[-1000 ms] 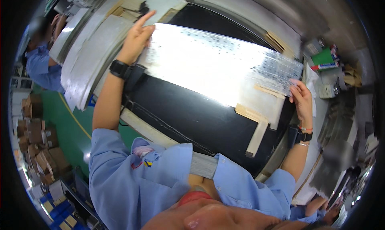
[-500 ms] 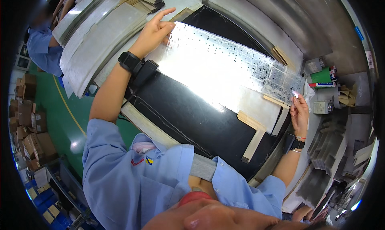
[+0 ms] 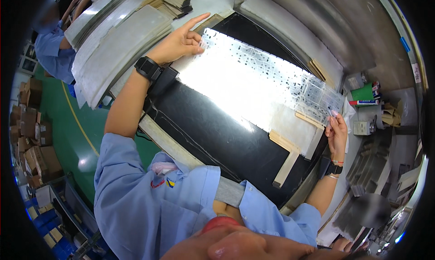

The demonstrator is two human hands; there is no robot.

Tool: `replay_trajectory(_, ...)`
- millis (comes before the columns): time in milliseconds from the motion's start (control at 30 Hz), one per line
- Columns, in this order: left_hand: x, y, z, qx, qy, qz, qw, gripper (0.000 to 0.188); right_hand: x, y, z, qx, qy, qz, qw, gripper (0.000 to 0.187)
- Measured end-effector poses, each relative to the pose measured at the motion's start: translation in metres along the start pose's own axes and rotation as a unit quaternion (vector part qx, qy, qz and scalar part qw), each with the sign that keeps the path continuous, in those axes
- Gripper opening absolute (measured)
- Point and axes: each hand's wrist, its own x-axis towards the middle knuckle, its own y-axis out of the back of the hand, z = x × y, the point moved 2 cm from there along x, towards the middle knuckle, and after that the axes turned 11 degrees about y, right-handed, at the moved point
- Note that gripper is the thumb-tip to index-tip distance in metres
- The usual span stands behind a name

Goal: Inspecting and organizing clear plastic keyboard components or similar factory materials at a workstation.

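Note:
A thin, shiny sheet (image 3: 272, 63) with small dark holes and fine line patterns stretches slantwise between my hands. Strong glare whitens its lower left part. My left hand (image 3: 180, 44) grips its far left corner with thumb and curled fingers, the index finger sticking out straight. At the other end, my right hand (image 3: 336, 132) pinches the right corner between thumb and fingertips. Below the sheet's right part lies a pale flat plate (image 3: 290, 124), partly covered. An L-shaped light wooden strip (image 3: 286, 167) borders that plate on the black work surface (image 3: 208, 119).
Stacks of large pale plates (image 3: 120, 47) stand at the left, with smaller strips (image 3: 174, 4) behind. On the right are a tin (image 3: 362, 127), a green item (image 3: 362, 92) and stacked grey pieces (image 3: 371, 165). A co-worker (image 3: 54, 51) is at far left; cardboard boxes (image 3: 43, 162) sit on the floor.
My left hand and the sheet's left end have shifted slightly right and nearer. My right hand has come slightly nearer too, still pinching its corner. The whole view has moved a little.

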Motion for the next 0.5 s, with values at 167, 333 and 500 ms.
replay_trajectory(167, -0.001, 0.007, 0.003, -0.062, 0.027, 0.010, 0.998, 0.070, 0.004, 0.016, 0.008, 0.042, 0.006, 0.020, 0.999, 0.029)
replay_trajectory(333, -0.002, 0.012, 0.006, 0.062, -0.066, 0.117, 0.989, 0.075, 0.034, 0.013, -0.005, 0.066, 0.039, 0.092, 0.993, 0.039)
replay_trajectory(500, -0.002, 0.007, -0.001, 0.381, -0.050, 0.101, 0.918, 0.075, 0.043, -0.023, -0.023, 0.064, 0.054, 0.044, 0.996, 0.043)
